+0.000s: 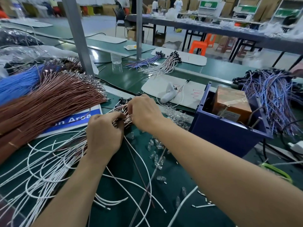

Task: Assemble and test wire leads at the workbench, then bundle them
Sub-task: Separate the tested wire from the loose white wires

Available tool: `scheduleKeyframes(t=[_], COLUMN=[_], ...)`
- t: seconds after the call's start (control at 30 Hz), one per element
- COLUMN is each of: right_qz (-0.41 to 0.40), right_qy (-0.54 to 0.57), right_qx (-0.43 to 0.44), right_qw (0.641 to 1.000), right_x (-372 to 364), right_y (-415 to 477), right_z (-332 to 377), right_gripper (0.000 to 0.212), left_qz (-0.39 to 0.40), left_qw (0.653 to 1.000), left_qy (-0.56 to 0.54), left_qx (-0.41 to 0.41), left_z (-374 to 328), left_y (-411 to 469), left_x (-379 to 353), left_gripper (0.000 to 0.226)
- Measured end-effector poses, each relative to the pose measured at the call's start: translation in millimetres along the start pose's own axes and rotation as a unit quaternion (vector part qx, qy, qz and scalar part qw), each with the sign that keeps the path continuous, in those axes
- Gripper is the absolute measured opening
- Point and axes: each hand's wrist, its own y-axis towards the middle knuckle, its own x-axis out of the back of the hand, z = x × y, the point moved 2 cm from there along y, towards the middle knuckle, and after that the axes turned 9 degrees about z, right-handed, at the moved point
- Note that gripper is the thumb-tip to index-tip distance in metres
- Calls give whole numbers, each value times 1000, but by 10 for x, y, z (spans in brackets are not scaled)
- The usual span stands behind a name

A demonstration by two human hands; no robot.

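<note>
My left hand (pixel 103 135) is closed around a bunch of white and brown wire leads (pixel 122 117) at the middle of the green bench (pixel 124 161). The leads' white tails (pixel 49 161) fan out toward the lower left. My right hand (pixel 144 112) pinches the same bunch at its upper end, fingertips touching the left hand's. Small black caps (pixel 126 99) show just beyond the fingers. Clear plastic connector housings (pixel 155 149) lie scattered on the mat under my right forearm.
A big sheaf of brown wires (pixel 54 99) and blue wires (pixel 18 82) lies at left over a blue-and-white sign (pixel 72 120). A dark blue bin (pixel 229 125) holding an orange box stands at right, with purple leads (pixel 270 95) behind. A white pad (pixel 172 90) lies beyond my hands.
</note>
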Motion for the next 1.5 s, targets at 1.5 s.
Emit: scheduleKeyframes(t=[1.5], right_qz=[8], right_qy=[396], right_qx=[-275], right_qw=[876], right_x=[721], right_y=[-3531], right_z=[-1610], right_gripper=[26], left_qz=[395], left_qw=[874], left_qy=[-230], left_qx=[-165], left_z=[-1915], left_y=[-363], left_x=[370], left_gripper=[22])
